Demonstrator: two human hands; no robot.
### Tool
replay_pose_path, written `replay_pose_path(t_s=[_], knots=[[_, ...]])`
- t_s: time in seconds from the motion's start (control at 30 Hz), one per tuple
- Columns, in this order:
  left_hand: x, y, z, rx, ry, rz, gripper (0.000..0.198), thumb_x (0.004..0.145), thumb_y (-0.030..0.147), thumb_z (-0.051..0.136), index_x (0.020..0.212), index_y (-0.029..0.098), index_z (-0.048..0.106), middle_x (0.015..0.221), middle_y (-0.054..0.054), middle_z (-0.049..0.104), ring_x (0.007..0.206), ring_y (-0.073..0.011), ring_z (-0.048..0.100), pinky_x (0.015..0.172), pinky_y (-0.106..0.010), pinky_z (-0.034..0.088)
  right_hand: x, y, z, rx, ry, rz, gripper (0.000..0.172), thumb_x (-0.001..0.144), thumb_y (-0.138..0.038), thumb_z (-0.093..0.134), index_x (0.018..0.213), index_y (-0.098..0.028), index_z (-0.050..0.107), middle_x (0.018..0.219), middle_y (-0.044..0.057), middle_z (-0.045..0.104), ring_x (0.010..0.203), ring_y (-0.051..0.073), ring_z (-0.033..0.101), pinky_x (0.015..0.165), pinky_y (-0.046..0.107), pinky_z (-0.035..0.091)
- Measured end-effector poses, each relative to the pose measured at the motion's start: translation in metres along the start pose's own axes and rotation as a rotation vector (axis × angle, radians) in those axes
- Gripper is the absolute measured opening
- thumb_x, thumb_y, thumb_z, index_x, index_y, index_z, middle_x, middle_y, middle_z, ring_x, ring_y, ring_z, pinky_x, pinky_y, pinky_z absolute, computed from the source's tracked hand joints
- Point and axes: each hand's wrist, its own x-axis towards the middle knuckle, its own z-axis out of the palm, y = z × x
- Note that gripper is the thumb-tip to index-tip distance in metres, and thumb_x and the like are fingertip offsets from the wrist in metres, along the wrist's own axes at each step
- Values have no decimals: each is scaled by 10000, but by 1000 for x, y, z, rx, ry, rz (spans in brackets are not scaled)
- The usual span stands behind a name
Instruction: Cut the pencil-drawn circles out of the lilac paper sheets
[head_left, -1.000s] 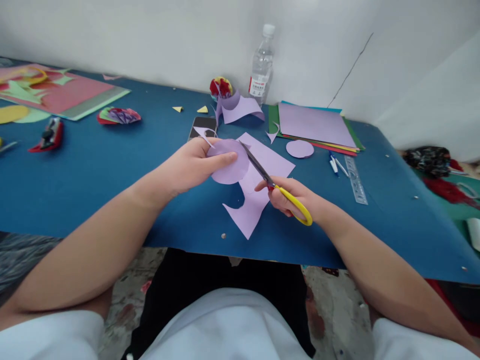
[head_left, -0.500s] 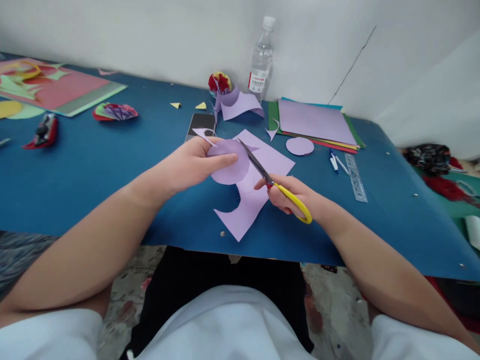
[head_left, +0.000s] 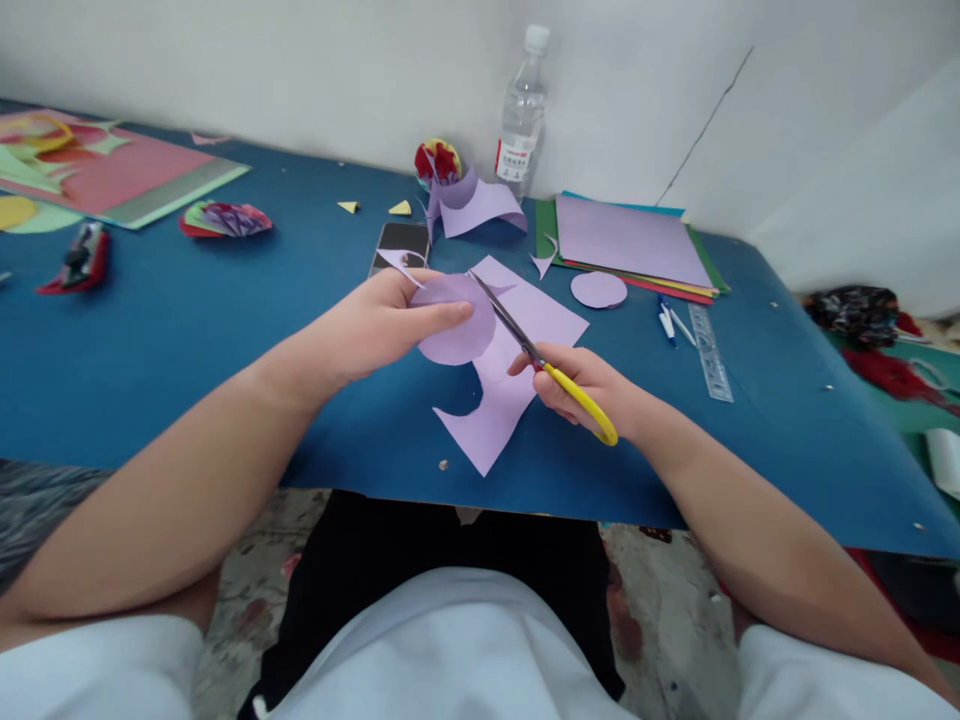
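Pinched between thumb and fingers of my left hand is a purple paper circle, with a thin curved strip of paper trailing off its upper left edge. My right hand is closed round the yellow handles of a pair of scissors. The blades point up and left, their tips at the upper right rim of the circle. Under both lies a purple sheet with a round bite cut out of it. More cut purple circles lie to the right.
Behind stand a water bottle, a paper ball and a phone. At right are stacked coloured paper, pens and a clear ruler. A red stapler-like tool and a folded paper flower lie left.
The paper circle and scissors sit slightly further left, with the blades looking a little more closed. The whole view has shifted slightly. Both hands keep their holds.
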Motion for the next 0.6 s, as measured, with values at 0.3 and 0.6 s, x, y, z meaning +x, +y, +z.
replay_pose_path(t_s=[0.3,0.6], knots=[[1,2,-2,24,-34,-13,397,899,546,867,1103,205,877,1095,-83,851,937,-243,738,796,-328,575,-4,-9,3,-57,44,40,670,1004,-881,650,1119,-222,684,692,-56,459,650,160,440,626,326,345],[1,3,-4,211,-62,13,377,976,521,775,1165,205,855,949,-55,790,827,-207,681,703,-316,503,6,-2,2,-200,64,45,596,942,-796,732,1062,-213,697,781,-22,550,760,185,518,718,341,385]])
